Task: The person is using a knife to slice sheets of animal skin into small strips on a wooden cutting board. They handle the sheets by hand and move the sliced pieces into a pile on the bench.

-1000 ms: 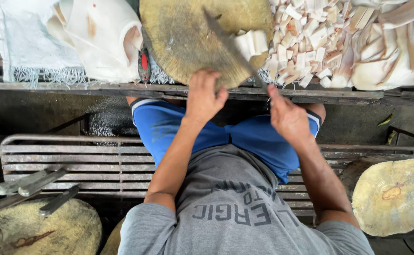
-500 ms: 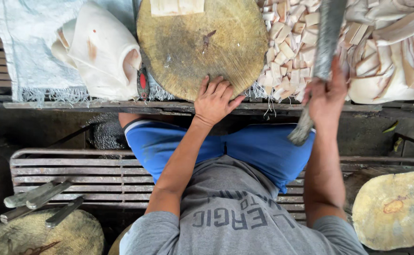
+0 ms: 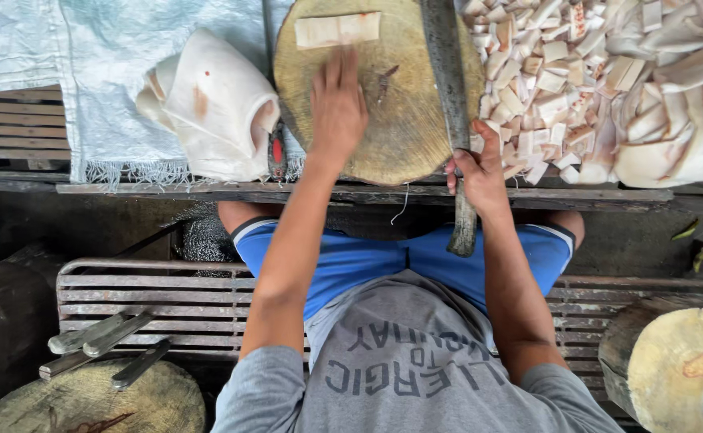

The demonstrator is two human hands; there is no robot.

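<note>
A round wooden chopping block (image 3: 399,120) sits on a dark plank bench (image 3: 207,191); the left hand (image 3: 337,100) lies on it, fingers spread flat, near a pale strip (image 3: 337,29) at its far edge; the right hand (image 3: 480,172) grips a long cleaver (image 3: 448,88); pale cut pieces (image 3: 560,72) heap to the right; white cloth (image 3: 103,96) covers the left.

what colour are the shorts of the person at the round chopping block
Bright blue shorts with a white and dark trim at the leg hems, clearest in the head view.

Left hand (image 3: 338,104) stretches forward, palm down, fingers extended; right hand (image 3: 478,172) is clenched in a fist, forearm angled outward.
</note>
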